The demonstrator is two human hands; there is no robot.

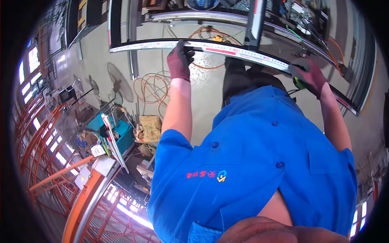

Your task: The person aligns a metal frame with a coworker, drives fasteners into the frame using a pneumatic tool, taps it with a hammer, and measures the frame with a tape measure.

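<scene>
A long metal profile (221, 50), the near side of a dark frame, runs across in front of my body. Its face carries white and red printed film. My left hand (179, 61), in a dark red and black glove, has its fingers curled over the profile left of the middle. My right hand (311, 77), gloved alike, is closed at the profile's right part. Below its fingers shows a small green and black object (299, 83); its kind is hidden by the glove. A crossbar (255, 24) of the frame joins the profile right of the middle.
Orange hose (152, 87) lies coiled on the floor at left, near a standing fan (117, 81). A teal bin (121, 131) and a brown sack (150, 127) stand lower left, by an orange steel beam (83, 202). Metal parts (302, 20) lie beyond the frame.
</scene>
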